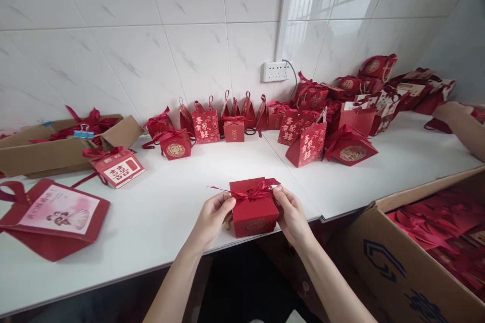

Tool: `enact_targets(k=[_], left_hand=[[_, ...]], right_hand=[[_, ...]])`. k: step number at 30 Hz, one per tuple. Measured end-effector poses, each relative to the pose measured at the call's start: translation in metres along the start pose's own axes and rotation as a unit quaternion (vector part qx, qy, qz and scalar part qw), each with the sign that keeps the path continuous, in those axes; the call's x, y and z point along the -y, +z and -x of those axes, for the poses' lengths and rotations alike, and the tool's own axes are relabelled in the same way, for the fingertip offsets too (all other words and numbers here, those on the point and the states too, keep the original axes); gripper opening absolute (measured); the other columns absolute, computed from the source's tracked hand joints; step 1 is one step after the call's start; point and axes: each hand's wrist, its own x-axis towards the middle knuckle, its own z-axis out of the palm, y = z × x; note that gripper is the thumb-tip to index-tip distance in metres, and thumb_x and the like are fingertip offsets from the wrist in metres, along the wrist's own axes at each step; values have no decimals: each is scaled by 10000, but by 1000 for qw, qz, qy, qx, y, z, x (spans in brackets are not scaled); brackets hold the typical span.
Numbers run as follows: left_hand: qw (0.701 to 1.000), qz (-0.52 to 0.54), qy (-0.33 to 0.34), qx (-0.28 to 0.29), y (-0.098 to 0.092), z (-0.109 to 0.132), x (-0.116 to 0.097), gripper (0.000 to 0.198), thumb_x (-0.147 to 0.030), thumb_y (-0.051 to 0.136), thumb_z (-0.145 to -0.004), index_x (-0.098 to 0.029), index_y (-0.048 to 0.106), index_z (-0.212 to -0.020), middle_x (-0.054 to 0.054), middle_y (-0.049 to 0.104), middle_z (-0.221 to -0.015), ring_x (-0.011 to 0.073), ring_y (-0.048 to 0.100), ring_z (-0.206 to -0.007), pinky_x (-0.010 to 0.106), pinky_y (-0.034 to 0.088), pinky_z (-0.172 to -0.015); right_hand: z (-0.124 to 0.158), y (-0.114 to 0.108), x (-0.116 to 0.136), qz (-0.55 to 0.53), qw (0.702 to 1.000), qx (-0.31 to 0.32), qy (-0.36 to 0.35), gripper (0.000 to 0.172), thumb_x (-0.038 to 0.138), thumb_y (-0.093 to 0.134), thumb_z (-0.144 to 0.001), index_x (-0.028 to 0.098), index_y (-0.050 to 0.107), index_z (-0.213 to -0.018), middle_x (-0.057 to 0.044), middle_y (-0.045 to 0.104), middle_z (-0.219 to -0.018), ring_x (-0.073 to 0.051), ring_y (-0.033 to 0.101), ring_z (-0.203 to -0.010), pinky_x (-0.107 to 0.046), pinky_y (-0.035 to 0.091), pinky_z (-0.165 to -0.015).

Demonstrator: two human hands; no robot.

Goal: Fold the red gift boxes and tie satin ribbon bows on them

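A red gift box (pixel 255 214) with a faint round gold print on its front sits at the table's front edge. Across its top a dark red satin ribbon (pixel 253 192) is tied in a bow. My left hand (pixel 215 216) is at the box's left side, thumb and forefinger pinched on the bow's left part, a thin tail sticking out beyond. On the right, my right hand (pixel 291 212) pinches the ribbon's other part near the box's top corner; its lower fingers are partly hidden beside the box. A twisted gold cord (pixel 229 220) shows beside the left fingers.
Finished-looking red boxes (pixel 205 126) line the wall, with more piled at the right (pixel 354 151). An open carton of ribbons (pixel 41 154) stands left; a large carton (pixel 397 262) of red pieces stands front right. Another person's hand (pixel 450 113) reaches in at far right.
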Motion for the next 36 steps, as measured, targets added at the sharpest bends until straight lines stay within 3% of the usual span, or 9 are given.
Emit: enact_targets(k=[4, 10, 12, 17, 23, 26, 30, 33, 36], left_hand=[[999, -33, 0, -20, 0, 6, 3, 365, -509, 583, -747, -182, 429, -699, -38, 460, -644, 95, 418, -570, 222, 341, -547], [988, -136, 50, -47, 9, 17, 2, 491, -428, 672, -700, -220, 463, -1093, 82, 545, -1169, 211, 561, -972, 310, 457, -785], [985, -150, 59, -64, 5, 11, -2, 440, -424, 620, -749, -219, 482, -1113, 86, 542, -1205, 223, 532, -1071, 325, 443, -854], [954, -145, 92, -244, -13, -8, -10, 336, -374, 542, -803, -222, 523, -1102, 85, 511, -1275, 225, 455, -1204, 340, 386, -958], [954, -217, 152, -140, -11, -8, -19, 268, -360, 551, -783, -212, 632, -991, 89, 543, -1215, 253, 490, -1171, 358, 400, -951], [931, -291, 187, -120, -10, -9, -22, 286, -356, 543, -788, -230, 625, -1031, 92, 502, -1270, 263, 433, -1228, 372, 415, -939], [880, -390, 255, -89, -9, -12, -28, 252, -297, 482, -828, -250, 637, -1021, 72, 491, -1306, 254, 401, -1255, 420, 302, -1036], [851, -446, 269, -62, -5, -15, -35, 288, -245, 385, -879, -264, 657, -970, 42, 542, -1265, 237, 432, -1226, 430, 245, -1046], [853, -455, 252, -39, 0, -20, -41, 315, -230, 342, -905, -268, 646, -977, 28, 608, -1159, 217, 517, -1120, 420, 244, -1026]], right_hand=[[-5, -14, -3, 84, 994, 16, -69, 368, 525, 488, -836, 207, 471, -651, 1, 505, -674, -147, 505, -642, -267, 445, -640], [-3, -19, -5, 167, 981, 29, -98, 371, 526, 410, -876, 252, 535, -1092, -60, 605, -1098, -218, 566, -1012, -362, 447, -883], [5, -18, 0, 198, 975, 26, -98, 357, 512, 417, -879, 254, 532, -1097, -58, 623, -1080, -222, 579, -998, -369, 448, -877], [34, -23, 19, 322, 938, 110, -69, 338, 473, 430, -881, 200, 617, -813, -47, 671, -782, -210, 610, -774, -335, 448, -754], [22, -27, 37, 309, 943, -11, -121, 398, 478, 405, -872, 192, 574, -653, -25, 590, -605, -178, 564, -638, -310, 445, -658], [4, -24, 42, 339, 928, -46, -151, 272, 449, 488, -840, 195, 580, -870, -62, 631, -880, -204, 585, -823, -334, 463, -719], [-15, -15, 41, 340, 922, 32, -184, 478, 422, 588, -782, 224, 446, -1192, -116, 509, -1232, -236, 545, -1050, -367, 489, -782], [-28, -6, 37, 295, 940, 43, -165, 576, 402, 619, -749, 189, 410, -1241, -106, 582, -1071, -220, 601, -931, -365, 510, -744], [-37, 2, 36, 251, 955, 33, -156, 360, 370, 596, -766, 158, 552, -1054, -59, 633, -860, -191, 621, -805, -347, 514, -729]])
